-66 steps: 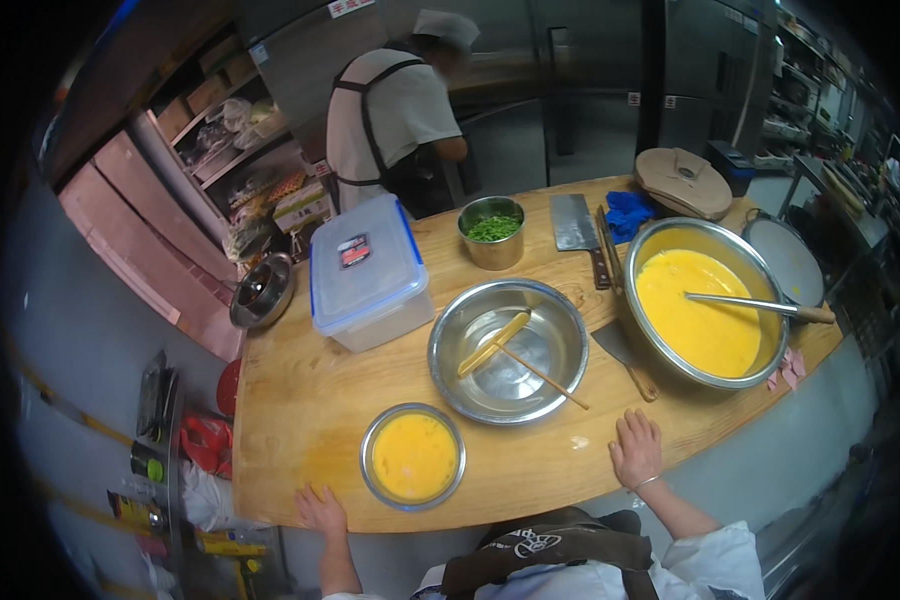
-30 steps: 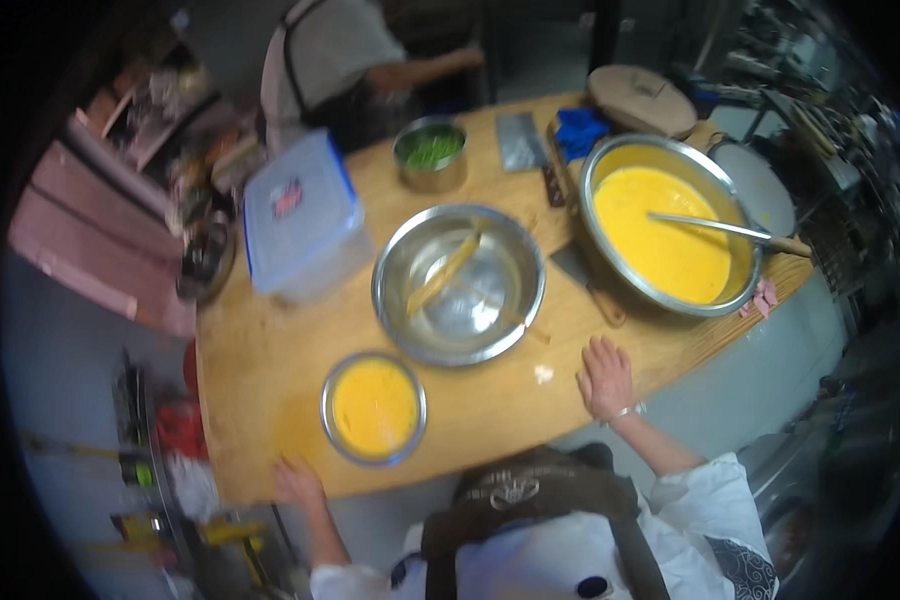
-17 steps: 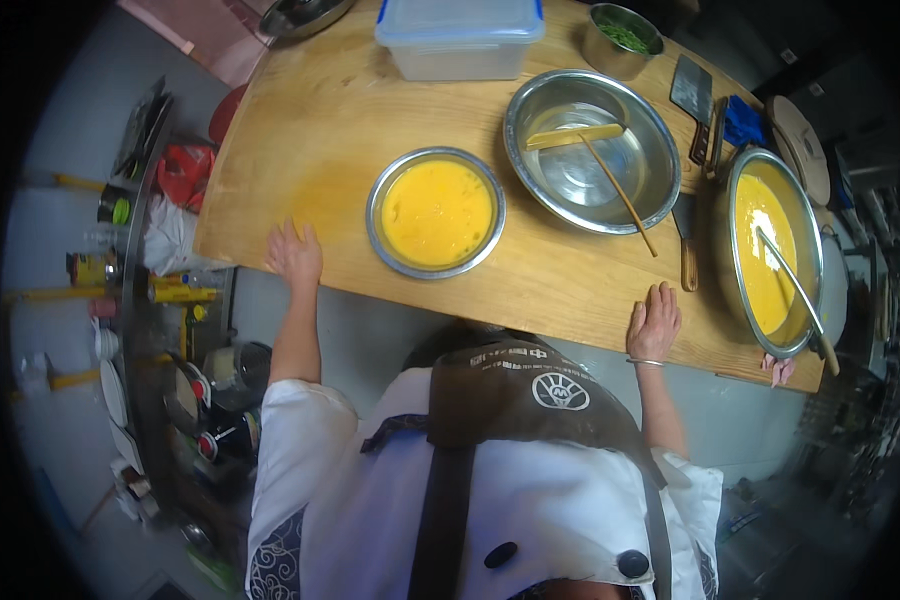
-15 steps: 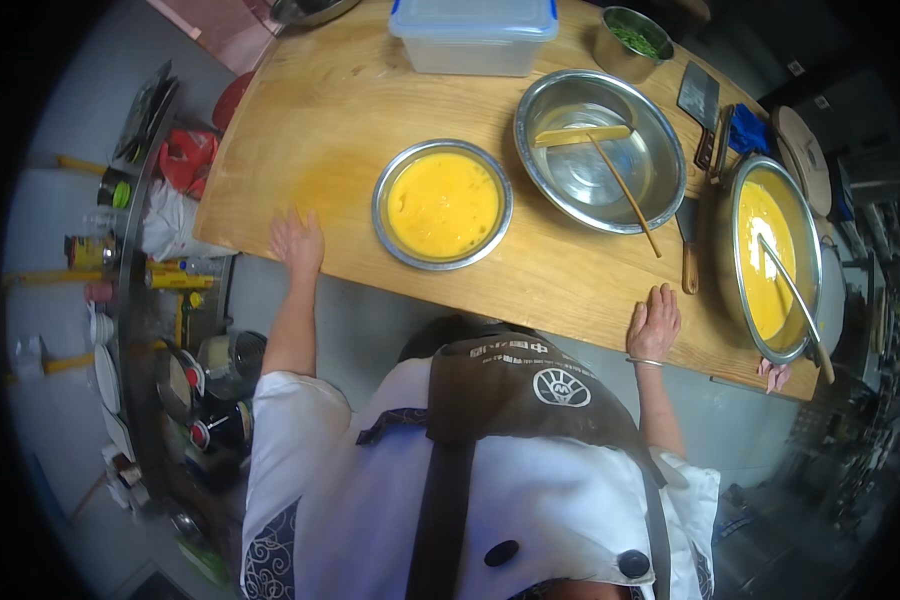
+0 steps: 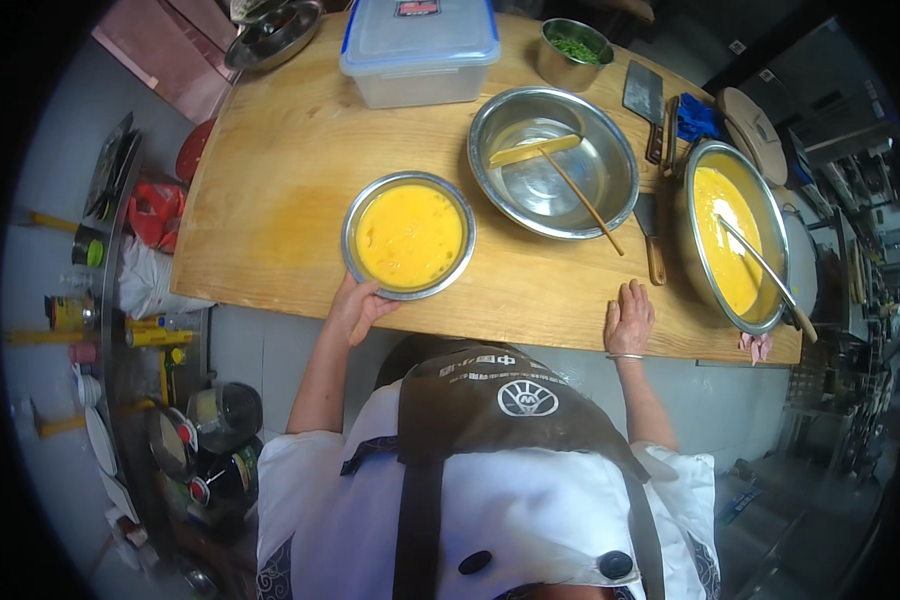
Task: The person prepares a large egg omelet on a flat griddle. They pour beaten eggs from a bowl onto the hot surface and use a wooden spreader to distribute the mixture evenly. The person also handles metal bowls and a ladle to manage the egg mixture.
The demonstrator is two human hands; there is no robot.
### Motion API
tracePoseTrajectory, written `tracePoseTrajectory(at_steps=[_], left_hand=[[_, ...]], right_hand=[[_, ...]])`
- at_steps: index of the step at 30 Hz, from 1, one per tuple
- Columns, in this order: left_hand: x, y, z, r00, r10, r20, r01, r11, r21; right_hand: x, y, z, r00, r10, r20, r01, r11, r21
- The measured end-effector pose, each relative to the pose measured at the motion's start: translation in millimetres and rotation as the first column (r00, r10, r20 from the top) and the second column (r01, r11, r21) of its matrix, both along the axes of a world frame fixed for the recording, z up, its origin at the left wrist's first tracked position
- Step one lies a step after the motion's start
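At the table's near edge, my left hand (image 5: 356, 308) grips the lower left rim of a round metal bowl (image 5: 469, 250), its thumb by the rim and its other fingers partly hidden. Yellow liquid like beaten egg (image 5: 410, 233) fills much of this bowl. My right hand (image 5: 630, 318) lies flat on the wooden tabletop, fingers stretched out and holding nothing. Ahead of it stands a wider metal basin (image 5: 560, 190) with a T-shaped wooden spreader (image 5: 582, 200) leaning across it. A deep metal basin (image 5: 686, 235) of yellow batter-like liquid, with a long-handled ladle (image 5: 765, 270) in it, stands farther right.
A lidded plastic box (image 5: 420, 80) and a metal pot of chopped greens (image 5: 575, 50) stand at the back. A cleaver (image 5: 643, 95), a wooden-handled blade (image 5: 652, 240) and a blue cloth (image 5: 697, 118) lie on the right. A cluttered shelf (image 5: 150, 260) stands left of the table.
My left hand has moved right, from lying flat on the tabletop to the rim of the round bowl. The right hand stays on the table. The whole view has shifted slightly.
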State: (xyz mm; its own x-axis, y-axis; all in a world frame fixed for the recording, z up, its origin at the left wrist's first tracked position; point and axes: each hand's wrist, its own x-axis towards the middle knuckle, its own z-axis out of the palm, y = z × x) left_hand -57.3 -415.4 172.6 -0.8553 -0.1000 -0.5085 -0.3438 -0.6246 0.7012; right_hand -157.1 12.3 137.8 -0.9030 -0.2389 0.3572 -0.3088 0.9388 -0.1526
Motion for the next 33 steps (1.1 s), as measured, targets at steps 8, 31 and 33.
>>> tracePoseTrajectory(at_steps=[8,31,33], left_hand=[[-9,-12,-32,0.987,-0.091,-0.135,0.086,0.995,-0.046],[6,2,-29,0.974,0.008,-0.228,-0.006,1.0,0.01],[3,0,-27,0.97,-0.001,-0.243,0.007,1.0,0.023]], right_hand=[[3,6,8,0.999,-0.03,0.02,0.03,1.0,0.008],[-23,11,8,0.951,-0.125,0.282,0.3,0.588,-0.751],[-33,-3,44,0.955,-0.108,0.275,0.294,0.451,-0.843]])
